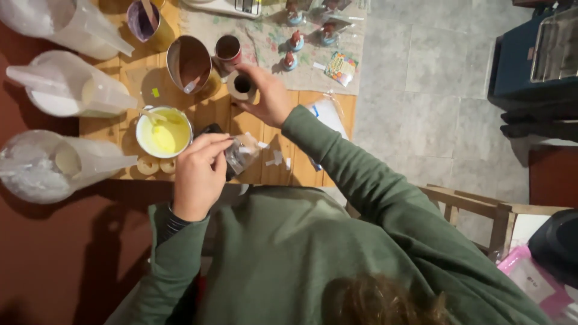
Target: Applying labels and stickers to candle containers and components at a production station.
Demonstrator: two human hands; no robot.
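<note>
Overhead view of a wooden table [265, 171] seen from the wearer's head. At far left, three clear plastic pitchers [66, 90] lie in a column, spouts pointing right, each with white contents. Right of them, near the table's near edge, stands a white bowl of yellow liquid [164, 132], with two small pale rings [155, 165] just beside its near rim. The left hand [198, 171], in a green sleeve, is curled with fingers pressed together, pinching a small clear plastic bag [242, 153] between thumb and fingertips, just right of the bowl. Farther back stand a tilted metal cup [188, 63], a purple-stained metal cup [144, 24] and a small dark red cup [228, 49]. The right hand [268, 93] reaches to the middle of the table, its fingers wrapped around a roll of tape [242, 85], the grip closed. Farther right, on a patterned cloth [271, 48], small brown-and-blue figures [295, 41] stand in clear wrappers.
</note>
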